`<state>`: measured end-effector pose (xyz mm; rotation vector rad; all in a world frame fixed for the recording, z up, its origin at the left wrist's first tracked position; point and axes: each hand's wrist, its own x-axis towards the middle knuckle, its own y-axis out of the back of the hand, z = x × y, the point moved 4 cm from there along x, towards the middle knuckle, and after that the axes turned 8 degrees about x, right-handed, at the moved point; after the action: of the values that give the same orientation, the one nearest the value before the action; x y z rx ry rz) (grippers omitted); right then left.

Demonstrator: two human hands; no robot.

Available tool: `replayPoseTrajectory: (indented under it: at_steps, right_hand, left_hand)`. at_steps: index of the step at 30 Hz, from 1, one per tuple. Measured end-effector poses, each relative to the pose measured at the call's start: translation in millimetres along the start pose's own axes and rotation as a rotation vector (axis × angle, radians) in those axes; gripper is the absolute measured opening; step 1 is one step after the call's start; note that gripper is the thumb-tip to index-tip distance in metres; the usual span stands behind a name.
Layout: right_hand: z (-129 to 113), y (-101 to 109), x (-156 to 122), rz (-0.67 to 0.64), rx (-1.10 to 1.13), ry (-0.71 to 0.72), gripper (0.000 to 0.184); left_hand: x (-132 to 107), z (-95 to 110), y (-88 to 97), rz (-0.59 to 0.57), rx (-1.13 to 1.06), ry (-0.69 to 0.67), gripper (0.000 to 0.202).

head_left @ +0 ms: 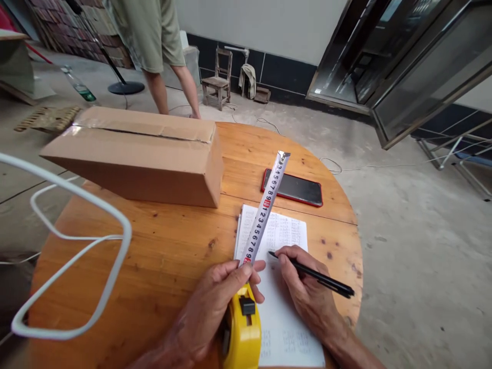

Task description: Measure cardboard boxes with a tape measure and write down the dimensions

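Note:
My left hand point(226, 287) pinches the blade of a yellow tape measure point(246, 338) between thumb and fingers. The white blade with black numbers slants up and away over the paper, its metal hook at the far end. Between the thumb and fingers of my right hand point(307, 287) is a black pen point(323, 278), its tip pointing left at the sheet. Whether the tip touches I cannot tell. Under both hands lies a stack of white paper point(284, 323) with rows of handwriting. A black phone with a red case point(302, 189) lies beyond the paper, partly behind the blade.
A closed cardboard box point(134, 159) stands on the left of the round wooden table point(177, 246). White tubing point(115, 266) loops in front at left. Behind the box stands a person point(154, 46) in shorts. A small wooden chair point(218, 79) stands by the wall.

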<state>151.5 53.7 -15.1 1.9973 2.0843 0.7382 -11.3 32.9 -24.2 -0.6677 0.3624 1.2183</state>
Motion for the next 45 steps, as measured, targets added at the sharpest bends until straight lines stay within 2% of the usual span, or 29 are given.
replayPoseTrajectory:
  at_steps: [12, 24, 35, 45]
  right_hand:
    - [-2.5, -2.1, 1.7, -0.025, -0.047, 0.023, 0.014]
    - [-3.6, -3.4, 2.8, -0.042, -0.059, 0.033, 0.014]
    - [-4.7, -2.9, 1.9, -0.074, -0.06, 0.019, 0.015]
    - [-1.9, -1.6, -0.3, -0.052, -0.045, 0.004, 0.015]
  left_hand:
    - [-3.4, 1.2, 0.6, 0.02, 0.035, 0.04, 0.033]
    - [-2.3, -0.5, 1.6, 0.013, 0.034, 0.008, 0.032]
    - [-2.2, -0.1, 1.1, 0.01, -0.033, 0.045, 0.033]
    - [-0.8, -1.2, 2.1, -0.002, -0.033, 0.035, 0.031]
